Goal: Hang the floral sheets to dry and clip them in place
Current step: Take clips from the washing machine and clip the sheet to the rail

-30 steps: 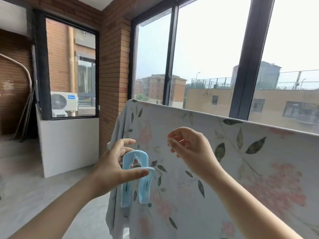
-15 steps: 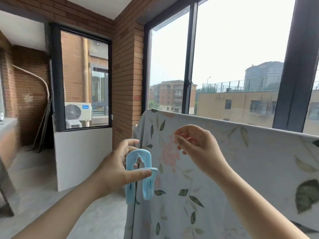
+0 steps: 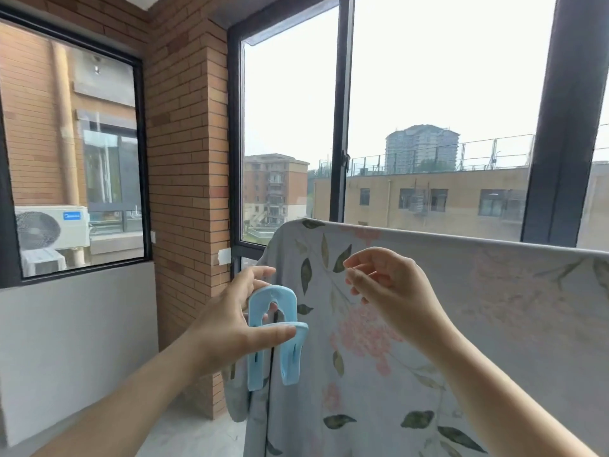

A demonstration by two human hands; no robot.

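A pale floral sheet [image 3: 494, 324] with pink blossoms and green leaves hangs over a rail in front of the window, and its left end droops down. My left hand [image 3: 224, 328] grips large light-blue plastic clips [image 3: 273, 295], at least two of them, with the thumb across them and the fingers behind. The clips are just in front of the sheet's left edge, below its top fold. My right hand [image 3: 392, 291] is raised in front of the sheet near the top edge. Its fingers are loosely curled and I see nothing in them.
A brick pillar [image 3: 188, 192] stands just left of the sheet. Dark-framed windows [image 3: 339, 127] run behind the rail. A side window at the left shows an outdoor air-conditioner unit [image 3: 49, 225]. Below it is a grey wall [image 3: 75, 341], with concrete floor [image 3: 191, 437] beneath.
My view has swung, so the sheet's left end now sits further right and lower in the frame. Both hands keep almost the same pose, and the clips stay in my left hand.
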